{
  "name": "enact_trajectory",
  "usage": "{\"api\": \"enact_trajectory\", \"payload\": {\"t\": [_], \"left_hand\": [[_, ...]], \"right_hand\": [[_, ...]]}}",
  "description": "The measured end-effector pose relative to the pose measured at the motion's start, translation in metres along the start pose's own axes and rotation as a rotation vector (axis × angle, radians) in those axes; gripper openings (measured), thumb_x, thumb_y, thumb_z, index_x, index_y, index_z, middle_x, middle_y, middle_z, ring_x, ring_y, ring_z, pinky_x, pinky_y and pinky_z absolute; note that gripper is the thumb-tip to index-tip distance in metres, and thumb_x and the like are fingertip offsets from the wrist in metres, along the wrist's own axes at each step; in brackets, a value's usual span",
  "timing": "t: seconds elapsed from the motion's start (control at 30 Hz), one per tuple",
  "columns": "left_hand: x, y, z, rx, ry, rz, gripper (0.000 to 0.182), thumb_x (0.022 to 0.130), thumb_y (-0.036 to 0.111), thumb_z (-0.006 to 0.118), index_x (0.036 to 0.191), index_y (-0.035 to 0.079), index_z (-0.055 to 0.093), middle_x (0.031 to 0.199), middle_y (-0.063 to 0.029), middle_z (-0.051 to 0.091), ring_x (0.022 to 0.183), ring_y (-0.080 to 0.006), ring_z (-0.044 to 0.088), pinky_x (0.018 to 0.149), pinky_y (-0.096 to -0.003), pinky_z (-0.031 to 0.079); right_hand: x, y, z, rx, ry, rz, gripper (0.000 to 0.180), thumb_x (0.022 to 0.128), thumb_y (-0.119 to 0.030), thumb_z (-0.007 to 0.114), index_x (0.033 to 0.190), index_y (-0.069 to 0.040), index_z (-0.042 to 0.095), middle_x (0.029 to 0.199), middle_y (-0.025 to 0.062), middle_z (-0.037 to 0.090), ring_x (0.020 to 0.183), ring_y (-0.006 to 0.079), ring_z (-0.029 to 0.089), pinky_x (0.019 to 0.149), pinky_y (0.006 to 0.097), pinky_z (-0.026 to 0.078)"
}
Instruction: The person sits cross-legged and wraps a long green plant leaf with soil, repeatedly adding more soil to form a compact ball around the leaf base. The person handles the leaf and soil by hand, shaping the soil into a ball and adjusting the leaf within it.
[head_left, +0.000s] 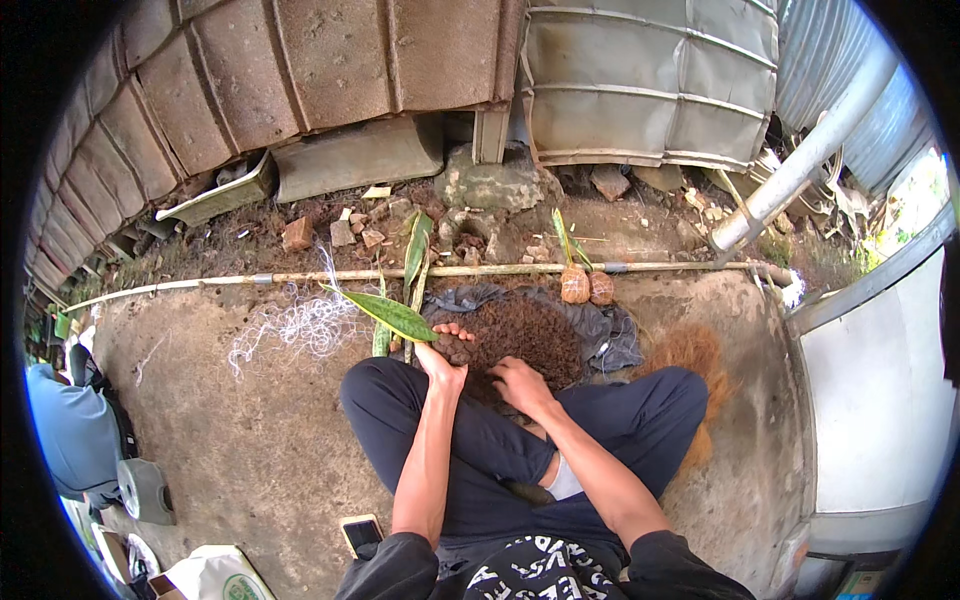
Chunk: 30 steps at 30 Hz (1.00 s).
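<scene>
My left hand (444, 358) is closed around a clump of dark soil (454, 348) at the base of a snake plant leaf (396, 315) with yellow edges, which points up to the left. My right hand (519, 384) rests with bent fingers on the near edge of a heap of brown, crumbly soil (529, 334); whether it pinches any soil I cannot tell. The heap lies on a black plastic sheet (624, 337). More snake plant leaves (416, 259) stand or lie just beyond my left hand. Past the heap are two fibre-wrapped root balls (575, 285) with leaves, side by side.
Tangled white string (300, 330) lies on the concrete floor to the left, loose orange-brown fibre (694, 360) to the right. A pole (480, 271) runs across the far side, with stones (298, 234) behind it. A phone (361, 534) lies near my left elbow.
</scene>
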<state>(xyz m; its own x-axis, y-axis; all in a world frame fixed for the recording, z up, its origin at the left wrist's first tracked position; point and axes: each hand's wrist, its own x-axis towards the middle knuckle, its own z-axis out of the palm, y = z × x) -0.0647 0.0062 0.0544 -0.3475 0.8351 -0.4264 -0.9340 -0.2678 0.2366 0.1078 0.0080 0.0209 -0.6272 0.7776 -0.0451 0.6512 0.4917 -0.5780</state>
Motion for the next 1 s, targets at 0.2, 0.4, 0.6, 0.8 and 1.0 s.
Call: {"api": "enact_trajectory", "payload": {"t": [0.2,0.4,0.6,0.8,1.0], "left_hand": [[0.003,-0.001,-0.001,0.015,-0.005,-0.078,0.038,0.095,0.039,0.035,0.077,0.007,0.047,0.075,-0.0090,0.051,0.068,-0.0235,0.048,0.069,-0.0387,0.045],[0.006,-0.004,-0.004,-0.022,-0.016,-0.203,0.039,0.096,0.041,0.034,0.080,0.008,0.047,0.076,-0.0074,0.050,0.067,-0.0233,0.048,0.069,-0.0379,0.046],[0.006,-0.010,-0.005,-0.107,-0.090,-0.337,0.037,0.097,0.042,0.036,0.082,0.009,0.046,0.076,-0.0059,0.049,0.068,-0.0220,0.049,0.070,-0.0372,0.046],[0.005,-0.009,-0.010,-0.122,-0.041,-0.331,0.035,0.097,0.040,0.037,0.084,0.009,0.046,0.077,-0.0062,0.049,0.069,-0.0219,0.049,0.071,-0.0379,0.047],[0.003,-0.013,-0.008,-0.030,-0.050,-0.336,0.035,0.097,0.040,0.036,0.084,0.009,0.046,0.077,-0.0066,0.050,0.069,-0.0221,0.050,0.071,-0.0385,0.047]], "right_hand": [[0.017,-0.008,0.049,-0.386,-0.206,-0.183,0.021,0.076,-0.006,0.064,0.096,-0.009,0.071,0.111,0.0095,0.061,0.109,0.0263,0.058,0.088,0.0390,0.049],[0.009,-0.005,0.041,-0.167,-0.030,-0.107,0.019,0.077,-0.008,0.067,0.095,-0.005,0.072,0.102,0.0134,0.066,0.101,0.0291,0.063,0.087,0.0424,0.051],[0.010,0.003,0.014,0.793,0.371,0.370,0.023,0.088,-0.007,0.070,0.108,0.002,0.068,0.102,0.0144,0.069,0.090,0.0235,0.069,0.079,0.0348,0.058],[-0.003,-0.022,-0.022,1.579,0.502,0.426,0.025,0.095,-0.006,0.062,0.117,0.004,0.059,0.102,0.0108,0.065,0.091,0.0195,0.068,0.086,0.0313,0.058],[-0.010,-0.021,-0.017,1.560,0.440,0.400,0.021,0.094,-0.009,0.064,0.110,0.004,0.065,0.094,0.0068,0.068,0.081,0.0136,0.065,0.076,0.0271,0.055]]}}
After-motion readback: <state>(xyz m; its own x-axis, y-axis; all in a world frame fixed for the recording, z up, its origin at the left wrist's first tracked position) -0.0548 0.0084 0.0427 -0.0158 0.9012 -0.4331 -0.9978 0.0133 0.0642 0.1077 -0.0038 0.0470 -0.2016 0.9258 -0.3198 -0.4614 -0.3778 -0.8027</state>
